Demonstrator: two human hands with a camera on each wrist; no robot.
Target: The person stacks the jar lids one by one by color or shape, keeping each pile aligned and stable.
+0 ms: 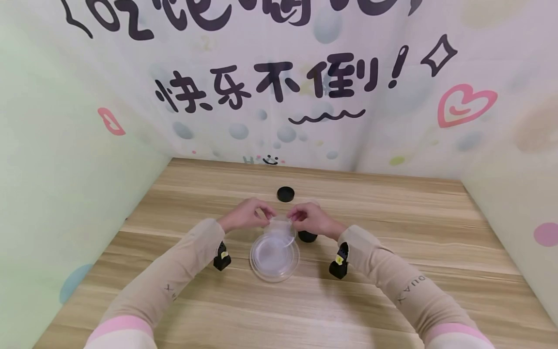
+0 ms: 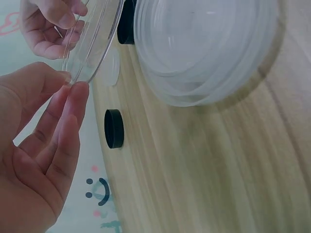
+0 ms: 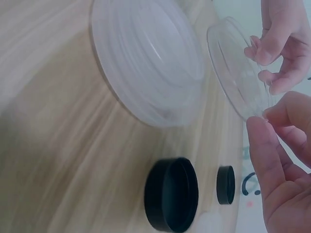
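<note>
My left hand (image 1: 249, 214) and right hand (image 1: 315, 219) pinch the rim of a clear, round plastic lid (image 3: 231, 63) between thumb and fingertips. The lid is tilted on edge, raised over the far side of a pile of clear round lids or shallow dishes (image 1: 273, 261); which of the two cannot be told. In the left wrist view the pile (image 2: 209, 43) lies flat on the table, apart from the held lid. A black round cap (image 1: 307, 237) sits just below my right hand, hollow side showing in the right wrist view.
Another black cap (image 1: 285, 194) lies farther back on the wood-grain table (image 1: 279, 315). A thin translucent disc (image 2: 113, 68) rests near the caps, partly hidden from the head view. A printed cloth wall (image 1: 261, 135) rises behind the table, with side walls left and right.
</note>
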